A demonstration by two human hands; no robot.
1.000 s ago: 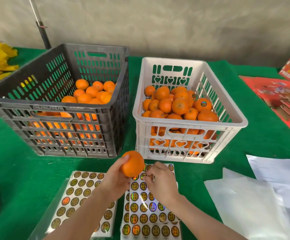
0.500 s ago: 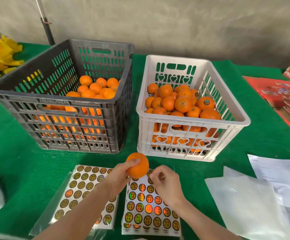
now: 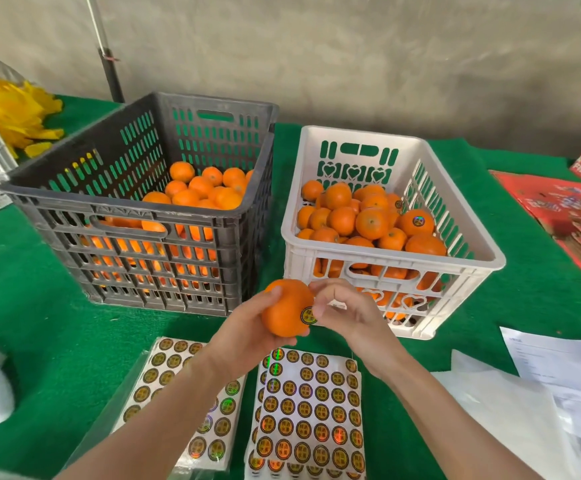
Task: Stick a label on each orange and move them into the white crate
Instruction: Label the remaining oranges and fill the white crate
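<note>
Left hand (image 3: 244, 336) is curled round the orange (image 3: 284, 310), held above the sticker sheets (image 3: 308, 403), just near of the white crate (image 3: 483, 259); label (image 3: 308, 315) is pinched onto its right side by the right hand (image 3: 348, 313)

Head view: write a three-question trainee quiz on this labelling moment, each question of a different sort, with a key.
1. Multiple choice: where is the orange that the left hand grips?
A) lying on the sticker sheets
B) held in the air, nearer the person than the white crate
C) resting on the green cloth
2. True or false: the right hand presses a round label onto that orange.
3. Fill in: the other crate, left of the white crate, is ____ in colour.
Key: 1 B; 2 true; 3 dark grey.
</note>
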